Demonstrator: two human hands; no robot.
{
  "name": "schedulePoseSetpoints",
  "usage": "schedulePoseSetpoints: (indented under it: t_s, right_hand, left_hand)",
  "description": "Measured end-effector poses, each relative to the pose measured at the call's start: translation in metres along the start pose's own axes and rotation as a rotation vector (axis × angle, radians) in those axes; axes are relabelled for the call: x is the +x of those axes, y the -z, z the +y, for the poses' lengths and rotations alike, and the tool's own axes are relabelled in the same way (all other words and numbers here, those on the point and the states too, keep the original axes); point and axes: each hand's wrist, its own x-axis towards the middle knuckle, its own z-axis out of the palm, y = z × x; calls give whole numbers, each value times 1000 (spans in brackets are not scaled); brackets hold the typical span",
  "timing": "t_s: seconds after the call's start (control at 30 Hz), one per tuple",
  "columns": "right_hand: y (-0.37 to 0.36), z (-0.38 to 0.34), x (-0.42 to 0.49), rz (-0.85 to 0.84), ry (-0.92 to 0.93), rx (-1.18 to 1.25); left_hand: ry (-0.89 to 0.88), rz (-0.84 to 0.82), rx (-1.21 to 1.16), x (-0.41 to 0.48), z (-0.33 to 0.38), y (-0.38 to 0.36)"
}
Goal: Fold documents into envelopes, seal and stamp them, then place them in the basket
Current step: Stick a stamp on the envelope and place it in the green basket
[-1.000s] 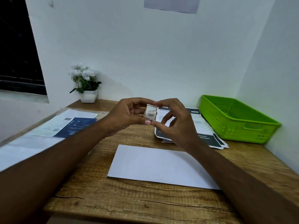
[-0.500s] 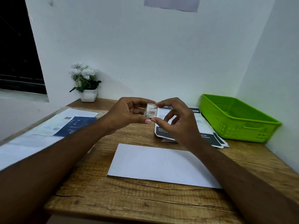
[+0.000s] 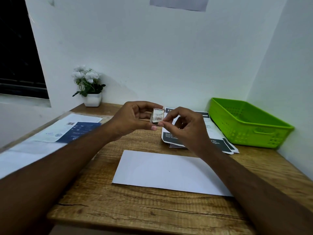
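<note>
Turned squarer to me than before, the scallop-edged bunting stamp (image 3: 158, 116) is pinched between my left hand (image 3: 133, 120) and right hand (image 3: 188, 131) above the wooden table (image 3: 135, 209), white walls (image 3: 152, 56) behind.

The right hand (image 3: 188, 131) covers the middle of the printed sheets (image 3: 216, 133) beyond it, and their text is too small to read. The stamp (image 3: 158, 117) shows only partly between the left hand's (image 3: 130, 119) thumb and fingers, its lettering unclear. The right forearm hides the envelope's (image 3: 160, 170) corner below that hand. High above both hands, the wall paper (image 3: 177, 3) is cut off by the top edge
</note>
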Motion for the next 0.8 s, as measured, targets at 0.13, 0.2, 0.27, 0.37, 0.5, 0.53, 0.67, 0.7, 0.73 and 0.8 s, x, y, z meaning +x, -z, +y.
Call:
schedulePoseSetpoints:
  t_s: [0.13,0.2,0.27,0.37,0.5,0.53,0.67,0.7,0.73,0.8]
  right_hand:
    - [-1,0,-1,-40,-28,21]
    - [-1,1,-1,-58,-31,11]
    - [-1,1,-1,-70,-31,-3]
    - [-2,0,-1,-74,-54,39]
    - [-2,-3,0,-44,-96,158]
    - [-3,-4,0,-41,-99,173]
    - [-4,-7,-1,-27,-111,258]
    - [-5,-8,0,-21,-115,285]
    - [-5,-8,0,-18,-122,313]
    - [-5,-9,0,-23,-137,351]
  left_hand:
    - [-8,-3,15,0,-1,0]
    - [-8,0,34,1,-1,1]
    - [-6,-2,57,1,0,1]
    - [-10,8,113,1,0,1]
    - [-18,19,193,0,-1,0]
    - [-18,17,202,0,-1,0]
    - [-18,14,212,1,-2,0]
    - [-18,13,209,1,-2,1]
    - [-17,13,214,1,-2,1]
    - [-21,7,251,2,-2,2]
